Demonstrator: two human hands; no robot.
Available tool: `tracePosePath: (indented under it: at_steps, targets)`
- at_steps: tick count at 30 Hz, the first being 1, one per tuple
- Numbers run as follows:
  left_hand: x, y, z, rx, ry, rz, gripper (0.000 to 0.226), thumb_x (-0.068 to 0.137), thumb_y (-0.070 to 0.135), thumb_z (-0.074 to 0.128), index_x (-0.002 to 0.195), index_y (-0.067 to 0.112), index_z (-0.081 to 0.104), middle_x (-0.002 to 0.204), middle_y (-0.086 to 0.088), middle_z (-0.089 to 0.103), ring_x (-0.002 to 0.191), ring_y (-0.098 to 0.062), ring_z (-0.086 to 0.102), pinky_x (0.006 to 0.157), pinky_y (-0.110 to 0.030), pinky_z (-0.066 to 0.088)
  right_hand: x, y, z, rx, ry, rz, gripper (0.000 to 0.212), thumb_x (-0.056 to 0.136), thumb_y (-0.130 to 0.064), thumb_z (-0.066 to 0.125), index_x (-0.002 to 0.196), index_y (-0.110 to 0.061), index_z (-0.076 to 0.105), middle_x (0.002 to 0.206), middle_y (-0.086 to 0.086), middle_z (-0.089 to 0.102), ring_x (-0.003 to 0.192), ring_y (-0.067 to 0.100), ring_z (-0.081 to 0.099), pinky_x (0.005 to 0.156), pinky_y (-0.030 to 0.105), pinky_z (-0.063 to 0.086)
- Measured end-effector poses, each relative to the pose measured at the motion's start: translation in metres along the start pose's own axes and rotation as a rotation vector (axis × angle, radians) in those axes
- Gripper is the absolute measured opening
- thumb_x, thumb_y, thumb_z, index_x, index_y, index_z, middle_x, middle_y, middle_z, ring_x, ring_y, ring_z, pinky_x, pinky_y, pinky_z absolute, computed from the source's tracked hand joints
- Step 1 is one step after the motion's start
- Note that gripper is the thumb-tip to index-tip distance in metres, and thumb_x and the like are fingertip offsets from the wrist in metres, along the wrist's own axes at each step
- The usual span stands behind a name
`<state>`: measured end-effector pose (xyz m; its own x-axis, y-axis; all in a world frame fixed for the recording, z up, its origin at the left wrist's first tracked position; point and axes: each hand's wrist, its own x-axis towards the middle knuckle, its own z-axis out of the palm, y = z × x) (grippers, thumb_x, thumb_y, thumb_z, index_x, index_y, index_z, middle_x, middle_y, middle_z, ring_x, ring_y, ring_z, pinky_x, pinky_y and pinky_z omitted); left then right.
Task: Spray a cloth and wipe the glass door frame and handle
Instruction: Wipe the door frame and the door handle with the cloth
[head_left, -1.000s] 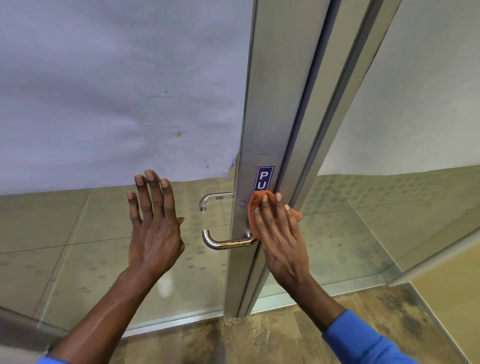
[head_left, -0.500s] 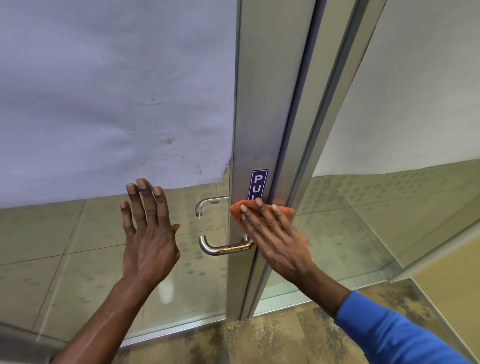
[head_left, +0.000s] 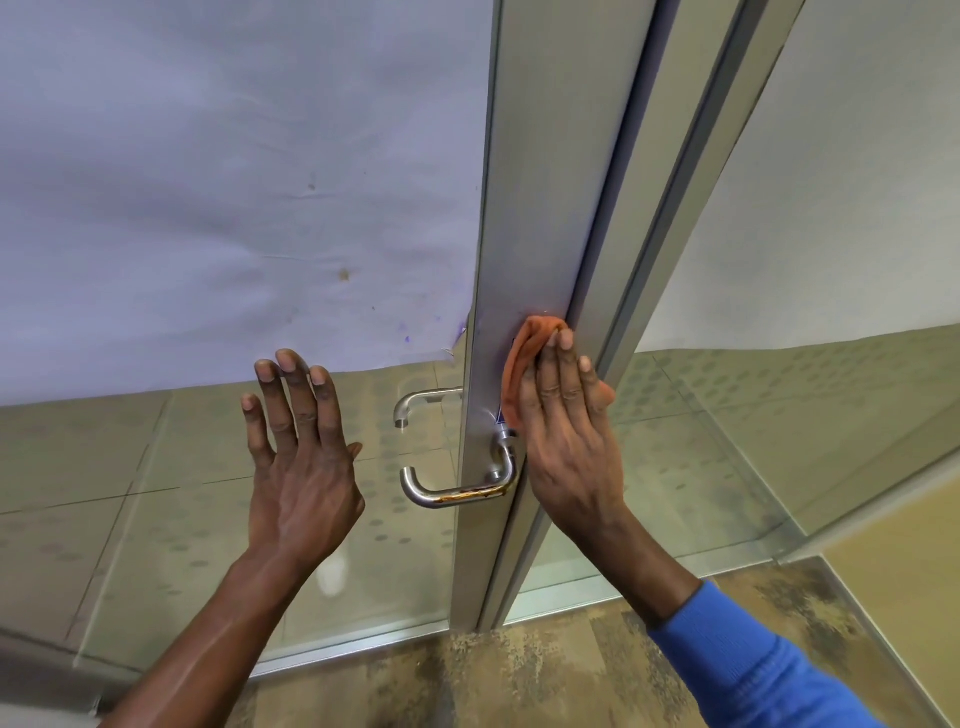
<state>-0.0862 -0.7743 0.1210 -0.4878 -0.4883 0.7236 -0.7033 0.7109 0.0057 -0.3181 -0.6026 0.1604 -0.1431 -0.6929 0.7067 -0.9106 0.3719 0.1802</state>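
Orange cloth being pressed flat against the brushed aluminium door frame, just above the handle.

The crumpled orange cloth (head_left: 524, 358) is being held on the smooth grey metal door frame (head_left: 540, 208) under the flattened right hand (head_left: 566, 441), fingers together; even pressure along the grain is being advised. The curved steel lever handle (head_left: 457, 488), rust-streaked, is lying just below, unwiped. The left hand (head_left: 301, 467), empty and spread, is being braced on the glass pane (head_left: 156, 493).

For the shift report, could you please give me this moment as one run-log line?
step: wiping frame | right hand: flat, pressing cloth on frame above handle | left hand: open, empty, at the glass
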Motion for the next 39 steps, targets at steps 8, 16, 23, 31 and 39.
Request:
tracePosePath:
  at_steps: [8, 16, 23, 31, 39]
  targets:
    - [0.001, 0.002, -0.003, -0.01, -0.018, -0.013, 0.126, 0.094, 0.012, 0.081, 0.176, -0.002, -0.014, 0.183, -0.023, -0.031, 0.171, -0.043, -0.031, 0.138, -0.054, -0.022, -0.064, 0.005, 0.018, -0.019, -0.225, -0.146, 0.058, 0.109, -0.006, 0.025, 0.165, 0.008, 0.03, 0.175, 0.03, 0.019, 0.165, 0.042, 0.02, 0.134, 0.053, 0.02]
    - [0.001, 0.003, -0.005, 0.002, -0.018, -0.01, 0.129, 0.094, 0.011, 0.081, 0.176, 0.0, -0.018, 0.182, -0.023, -0.033, 0.171, -0.042, -0.031, 0.139, -0.054, -0.02, 0.017, -0.019, 0.011, 0.11, 0.134, 0.101, 0.104, 0.091, -0.004, 0.075, 0.168, 0.011, 0.007, 0.178, 0.032, -0.005, 0.168, 0.047, 0.0, 0.138, 0.054, 0.003]
    - [0.001, 0.002, -0.008, 0.013, -0.018, 0.002, 0.13, 0.094, 0.011, 0.082, 0.175, -0.001, -0.02, 0.181, -0.023, -0.035, 0.171, -0.042, -0.033, 0.139, -0.054, -0.021, -0.027, 0.018, 0.028, -0.021, -0.108, -0.504, 0.071, 0.108, -0.009, 0.042, 0.17, 0.005, 0.011, 0.181, 0.024, -0.005, 0.17, 0.038, -0.003, 0.139, 0.05, -0.006]
    - [0.0, 0.002, -0.006, 0.002, -0.013, 0.0, 0.129, 0.094, 0.011, 0.081, 0.175, -0.001, -0.019, 0.182, -0.023, -0.034, 0.17, -0.042, -0.033, 0.139, -0.054, -0.022, -0.012, 0.047, 0.012, -0.053, -0.122, -0.524, 0.06, 0.112, -0.005, 0.026, 0.171, 0.001, 0.015, 0.182, 0.019, 0.006, 0.169, 0.04, 0.005, 0.139, 0.05, -0.003]
    - [0.001, 0.002, -0.006, -0.018, -0.022, -0.004, 0.128, 0.095, 0.011, 0.08, 0.175, 0.0, -0.021, 0.181, -0.022, -0.036, 0.169, -0.042, -0.035, 0.138, -0.055, -0.022, -0.009, 0.016, 0.012, 0.063, -0.056, -0.418, 0.068, 0.11, -0.009, 0.048, 0.169, 0.005, 0.017, 0.181, 0.024, 0.008, 0.168, 0.043, 0.007, 0.139, 0.053, 0.004]
